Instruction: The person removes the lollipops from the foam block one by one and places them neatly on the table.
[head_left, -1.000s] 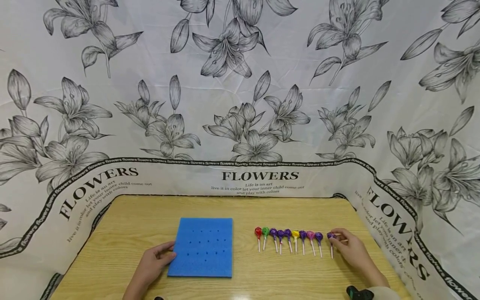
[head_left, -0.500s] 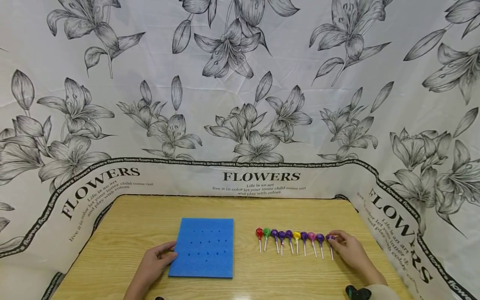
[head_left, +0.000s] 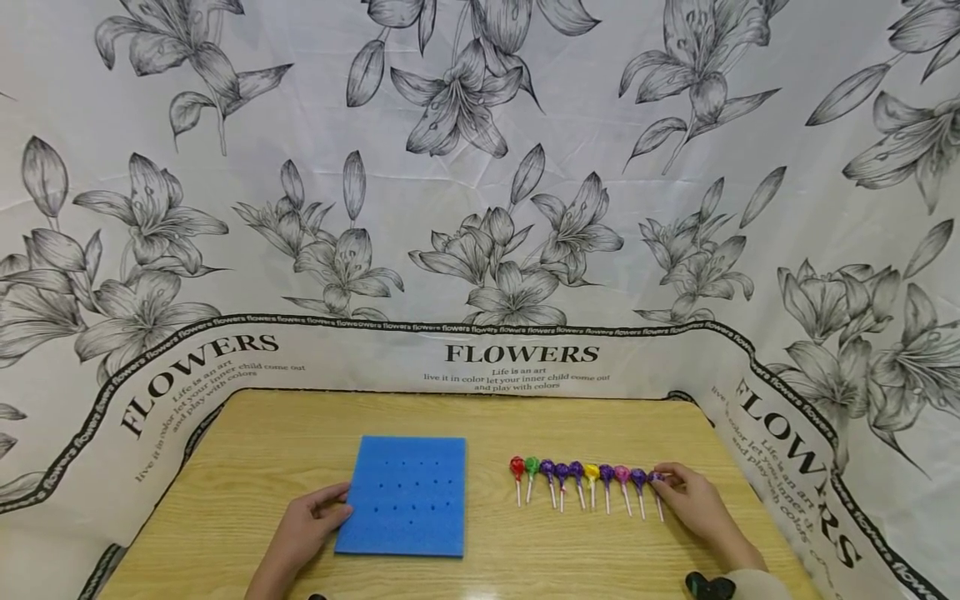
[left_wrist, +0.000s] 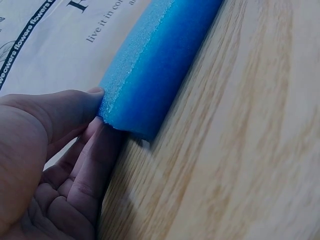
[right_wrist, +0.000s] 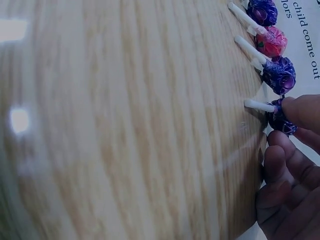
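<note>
The only writing in the room is on the flower-printed cloth (head_left: 480,208) hung behind and around the tabletop (head_left: 255,467). The word "FLOWERS" stands in large black capitals three times along its lower part: at the middle, at the left and at the right. Under the middle one, smaller lines read "Life is an art", "live it in color let your inner child come out" and "and play with colors". A black ribbon band above repeats "flowers" in tiny white letters.
</note>
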